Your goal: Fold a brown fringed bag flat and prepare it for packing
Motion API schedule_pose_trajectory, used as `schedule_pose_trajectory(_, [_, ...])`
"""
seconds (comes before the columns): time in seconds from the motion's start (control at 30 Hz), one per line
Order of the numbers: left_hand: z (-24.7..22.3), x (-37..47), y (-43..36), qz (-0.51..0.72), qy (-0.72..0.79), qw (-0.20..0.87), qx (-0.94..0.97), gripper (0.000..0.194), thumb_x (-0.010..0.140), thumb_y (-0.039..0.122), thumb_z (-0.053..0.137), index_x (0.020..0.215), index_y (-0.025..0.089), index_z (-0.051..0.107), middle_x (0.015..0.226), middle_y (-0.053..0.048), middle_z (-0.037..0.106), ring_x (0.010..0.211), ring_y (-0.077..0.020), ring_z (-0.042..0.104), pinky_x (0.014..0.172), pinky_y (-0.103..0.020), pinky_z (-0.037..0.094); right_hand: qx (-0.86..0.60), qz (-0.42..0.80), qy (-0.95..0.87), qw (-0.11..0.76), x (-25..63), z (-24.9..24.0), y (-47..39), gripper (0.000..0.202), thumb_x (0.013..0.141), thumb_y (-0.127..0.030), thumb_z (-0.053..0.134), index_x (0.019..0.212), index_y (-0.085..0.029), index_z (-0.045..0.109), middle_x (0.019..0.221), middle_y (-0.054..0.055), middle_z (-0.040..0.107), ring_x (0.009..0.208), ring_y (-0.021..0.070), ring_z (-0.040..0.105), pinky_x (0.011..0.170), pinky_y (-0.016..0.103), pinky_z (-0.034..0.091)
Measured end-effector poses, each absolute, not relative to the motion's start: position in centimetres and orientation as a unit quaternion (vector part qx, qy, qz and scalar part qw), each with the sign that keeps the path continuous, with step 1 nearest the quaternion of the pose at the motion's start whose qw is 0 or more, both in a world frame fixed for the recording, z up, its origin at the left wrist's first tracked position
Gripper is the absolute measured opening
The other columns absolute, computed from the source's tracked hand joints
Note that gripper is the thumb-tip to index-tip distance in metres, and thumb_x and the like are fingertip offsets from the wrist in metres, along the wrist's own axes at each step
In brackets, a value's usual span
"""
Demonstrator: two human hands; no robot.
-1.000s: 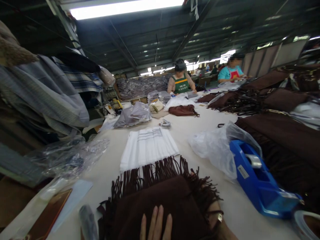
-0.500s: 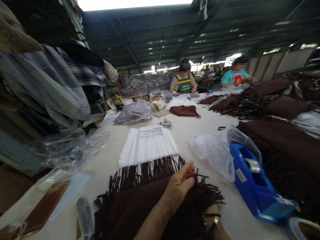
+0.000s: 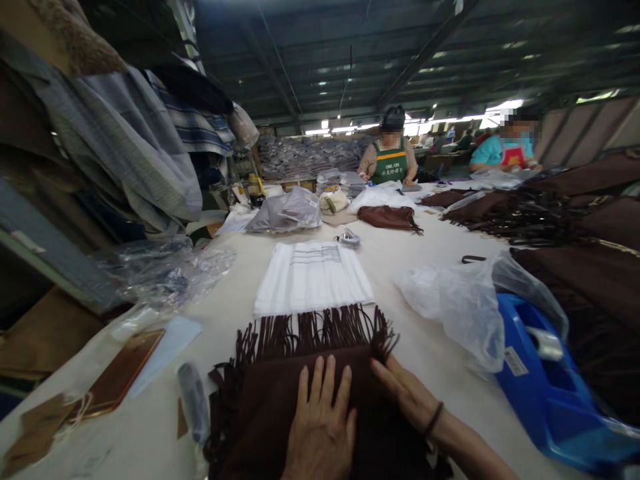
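Fringed brown cloth (image 3: 267, 400) cut off by bottom edge; dispenser label (image 3: 516, 361) print too small to read.

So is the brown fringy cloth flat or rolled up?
Flat. The brown cloth lies broad and smooth under the left hand. I can't tell if it's folded.

Aproned workers (image 3: 391, 167) and heaped cloth (image 3: 543, 210) mark a textile workshop.
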State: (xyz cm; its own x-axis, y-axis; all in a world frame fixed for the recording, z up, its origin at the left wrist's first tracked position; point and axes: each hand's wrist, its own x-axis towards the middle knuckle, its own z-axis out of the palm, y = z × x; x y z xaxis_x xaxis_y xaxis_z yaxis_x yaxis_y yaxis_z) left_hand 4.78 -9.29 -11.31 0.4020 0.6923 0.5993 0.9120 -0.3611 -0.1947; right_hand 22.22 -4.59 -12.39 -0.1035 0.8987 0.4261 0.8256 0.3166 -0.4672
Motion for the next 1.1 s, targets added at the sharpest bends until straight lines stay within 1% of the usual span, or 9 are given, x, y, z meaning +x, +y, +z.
schedule_pose_trajectory(0.1, [-11.9, 4.2, -9.2, -0.282, -0.495, 0.231, -0.789, 0.053, 0.086, 0.015, 0.033, 0.138, 0.009, 0.027, 0.126, -0.013, 0.055, 0.122, -0.0245, 0.044, 0.098, -0.041, 0.039, -0.566, 0.049, -0.799, 0.200, 19.2, -12.0, -5.9, 0.054, 0.089, -0.045, 0.036, 0.128, -0.009, 0.051, 0.131, 0.017, 0.051, 0.124, 0.0303, 0.044, 0.100, 0.046, 0.039])
schedule_pose_trajectory(0.17, [-12.5, 3.7, -9.2, -0.335, -0.502, 0.209, -0.770, 0.057, 0.085, 0.008, 0.031, 0.140, 0.006, 0.017, 0.120, -0.014, 0.059, 0.119, -0.0200, 0.048, 0.096, -0.034, 0.043, -0.575, -0.002, -0.799, 0.174, 17.1, -12.5, -6.6, 0.054, 0.091, -0.042, 0.033, 0.128, -0.007, 0.050, 0.134, 0.020, 0.046, 0.127, 0.0318, 0.038, 0.103, 0.049, 0.033])
schedule_pose_trajectory(0.33, [-12.8, 3.9, -9.9, -0.398, -0.538, 0.142, -0.729, 0.055, 0.089, 0.014, 0.035, 0.141, 0.015, 0.018, 0.119, -0.012, 0.060, 0.114, -0.0198, 0.054, 0.090, -0.033, 0.050, -0.522, -0.136, -0.812, 0.223, 15.3, -14.2, -7.2, 0.045, 0.090, -0.025, 0.031, 0.128, -0.011, 0.050, 0.133, 0.015, 0.050, 0.124, 0.0281, 0.043, 0.099, 0.045, 0.038])
schedule_pose_trajectory(0.43, [-12.0, 3.9, -10.1, -0.421, -0.535, 0.078, -0.728, 0.049, 0.090, 0.016, 0.033, 0.138, 0.011, 0.027, 0.122, -0.014, 0.058, 0.115, -0.0211, 0.053, 0.093, -0.035, 0.050, -0.451, -0.175, -0.831, 0.273, 15.7, -15.0, -6.6, 0.053, 0.087, -0.016, 0.030, 0.140, -0.016, 0.033, 0.138, 0.011, 0.046, 0.128, 0.0242, 0.038, 0.098, 0.042, 0.039])
schedule_pose_trajectory(0.5, [-11.1, 2.6, -9.8, -0.420, -0.533, -0.010, -0.734, 0.043, 0.090, 0.017, 0.032, 0.132, 0.010, 0.036, 0.125, -0.014, 0.056, 0.118, -0.0195, 0.050, 0.098, -0.033, 0.046, -0.412, -0.181, -0.842, 0.297, 15.9, -15.4, -6.0, 0.055, 0.088, -0.021, 0.030, 0.142, -0.015, 0.027, 0.138, 0.012, 0.045, 0.128, 0.0246, 0.039, 0.097, 0.043, 0.039])
schedule_pose_trajectory(0.63, [-8.5, -3.5, -9.1, -0.366, -0.598, -0.037, -0.712, 0.033, 0.088, 0.013, 0.032, 0.115, 0.015, 0.052, 0.113, -0.011, 0.060, 0.110, -0.0197, 0.053, 0.098, -0.038, 0.044, -0.395, -0.172, -0.846, 0.313, 15.9, -15.3, -5.5, 0.050, 0.090, -0.032, 0.031, 0.136, -0.014, 0.039, 0.134, 0.012, 0.050, 0.126, 0.0256, 0.040, 0.096, 0.045, 0.039])
schedule_pose_trajectory(0.8, [-7.1, -11.4, -9.4, -0.238, -0.635, -0.013, -0.735, 0.022, 0.082, 0.011, 0.041, 0.100, 0.016, 0.052, 0.098, -0.008, 0.060, 0.094, -0.0195, 0.056, 0.083, -0.036, 0.048, -0.337, -0.198, -0.868, 0.306, 16.2, -14.6, -5.7, 0.037, 0.088, -0.019, 0.032, 0.112, -0.022, 0.060, 0.130, 0.007, 0.054, 0.133, 0.0267, 0.029, 0.098, 0.046, 0.036])
schedule_pose_trajectory(0.93, [-7.2, -14.6, -12.6, -0.181, -0.653, 0.009, -0.735, 0.013, 0.085, 0.021, 0.044, 0.092, 0.017, 0.054, 0.090, -0.006, 0.063, 0.087, -0.0236, 0.058, 0.077, -0.041, 0.042, -0.306, -0.203, -0.878, 0.307, 16.7, -14.4, -5.6, 0.037, 0.082, -0.008, 0.035, 0.100, -0.022, 0.064, 0.132, 0.008, 0.051, 0.135, 0.0304, 0.023, 0.099, 0.050, 0.034])
schedule_pose_trajectory(1.1, [-7.6, -15.8, -18.1, -0.115, -0.719, 0.047, -0.684, 0.029, 0.092, 0.025, 0.031, 0.075, 0.020, 0.054, 0.069, -0.001, 0.060, 0.067, -0.0186, 0.056, 0.068, -0.036, 0.034, -0.301, -0.200, -0.883, 0.298, 16.7, -14.4, -5.7, 0.039, 0.080, -0.004, 0.036, 0.099, -0.022, 0.065, 0.132, 0.011, 0.051, 0.134, 0.0353, 0.024, 0.095, 0.053, 0.037])
